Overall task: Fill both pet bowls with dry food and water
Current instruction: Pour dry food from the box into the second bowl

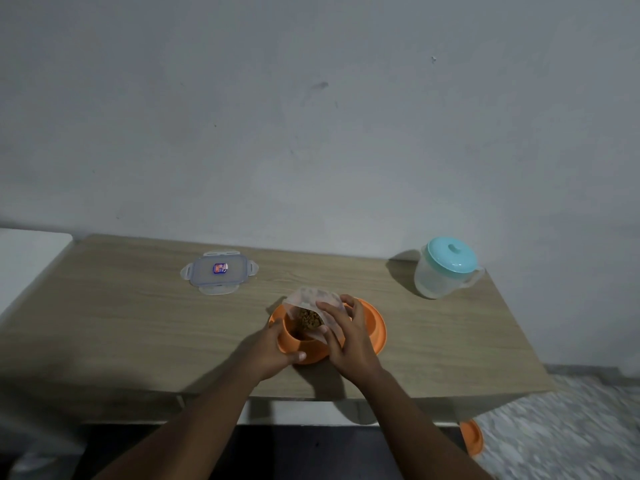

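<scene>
Right hand (346,336) wrapped around the clear rectangular plastic container (313,308), tipping it mouth-down so the brown dry kibble (309,319) slides toward the round orange plastic pet bowl (372,325) right under it. Left hand (273,353) clamped on that bowl's near-left wall, fingers curled round it, thumb along the front, steadying it on the pale wood-grain table (121,323).

Progress, as I judge it: I'm in the middle of the food pour for the first bowl. Some kibble looks to be down inside, but the container hides most of the hollow, so I can't say how full it is. No water poured into a bowl that I can see.

Count time. Bowls: one on the table, plus one orange rounded shape (471,436) down on the floor past the table's right corner, likely the second bowl, unfilled as far as I can tell. One food container. One clear snap-lock lid with a blue sticker (219,270), lying flat at the back left, well apart. One translucent plastic jug with a turquoise lid (445,268) at the back right, closed, waiting for the water step.
</scene>
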The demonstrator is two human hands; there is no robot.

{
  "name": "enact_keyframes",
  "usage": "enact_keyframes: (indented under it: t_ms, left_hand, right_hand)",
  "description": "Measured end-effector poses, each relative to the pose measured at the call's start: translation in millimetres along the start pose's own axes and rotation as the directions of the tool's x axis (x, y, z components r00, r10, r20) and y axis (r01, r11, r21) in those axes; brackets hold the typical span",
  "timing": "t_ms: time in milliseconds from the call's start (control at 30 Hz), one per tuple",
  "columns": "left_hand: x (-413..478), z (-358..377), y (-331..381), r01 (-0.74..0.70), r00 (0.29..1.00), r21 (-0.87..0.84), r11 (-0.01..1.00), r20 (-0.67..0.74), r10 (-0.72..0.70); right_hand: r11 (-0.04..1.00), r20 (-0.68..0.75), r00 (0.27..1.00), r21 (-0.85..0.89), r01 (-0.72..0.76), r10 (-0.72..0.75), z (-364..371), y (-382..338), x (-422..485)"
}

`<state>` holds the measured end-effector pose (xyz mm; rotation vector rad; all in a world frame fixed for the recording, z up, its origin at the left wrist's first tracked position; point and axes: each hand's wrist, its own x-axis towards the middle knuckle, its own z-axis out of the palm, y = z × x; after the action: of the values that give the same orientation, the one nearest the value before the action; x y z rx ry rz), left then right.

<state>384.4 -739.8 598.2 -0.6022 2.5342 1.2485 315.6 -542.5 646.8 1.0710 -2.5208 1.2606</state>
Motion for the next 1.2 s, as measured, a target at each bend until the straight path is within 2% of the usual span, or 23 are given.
enact_keyframes:
  t_ms: [1200]
  left_hand:
    - [1.0,0.7,0.5,-0.027,1.000,-0.004,1.000,0.007,0.027]
  right_hand:
    - [1.000,0.003,1.000,-0.024,0.017,-0.017,5.3,1.2,-5.3]
